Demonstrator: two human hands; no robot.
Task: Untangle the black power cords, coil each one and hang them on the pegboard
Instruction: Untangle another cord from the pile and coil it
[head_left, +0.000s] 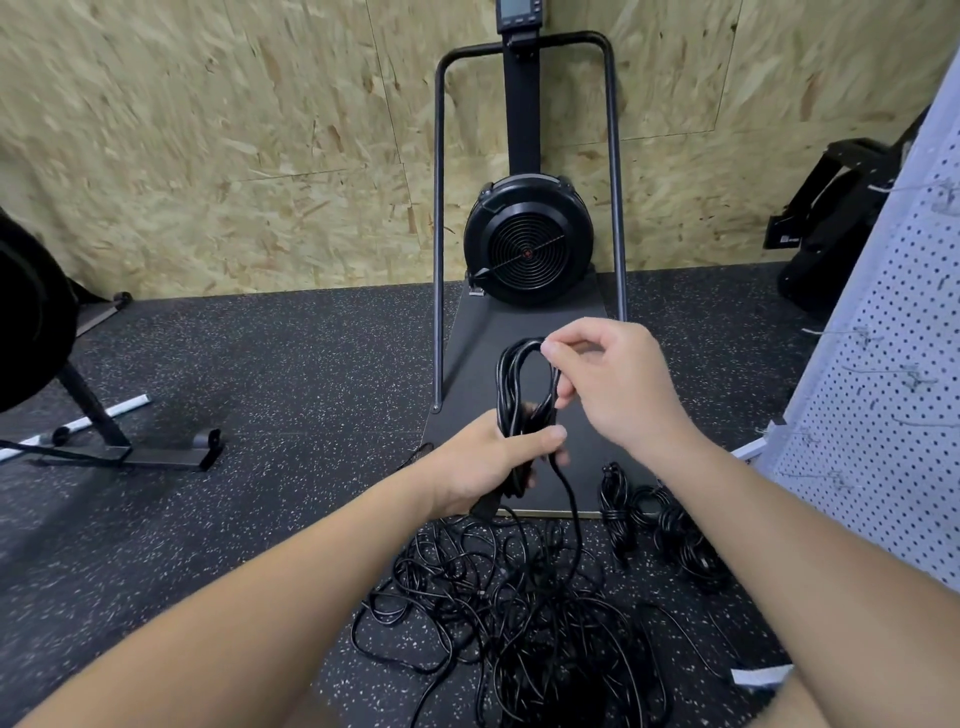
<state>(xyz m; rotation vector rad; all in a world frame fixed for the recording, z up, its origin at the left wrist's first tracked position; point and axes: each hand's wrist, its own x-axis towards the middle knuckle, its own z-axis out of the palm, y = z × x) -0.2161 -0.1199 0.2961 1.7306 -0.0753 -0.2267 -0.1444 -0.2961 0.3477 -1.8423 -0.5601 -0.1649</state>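
Note:
My left hand (488, 462) grips the lower part of a coiled black power cord (511, 379), whose loops stand upright above my fist. My right hand (608, 379) pinches the top loop of that coil between thumb and fingers. A loose strand runs from the coil down to a tangled heap of black cords (519, 613) on the speckled rubber floor. Two coiled cords (660, 525) lie on the floor to the right of the heap. The white pegboard (883, 395) with metal hooks stands at the right edge.
A black fan-wheel exercise machine (527, 244) with a tubular frame stands against the chipboard wall straight ahead, its flat base under my hands. Another machine's stand (119, 441) is at the left. A black bag (831, 228) sits at the back right.

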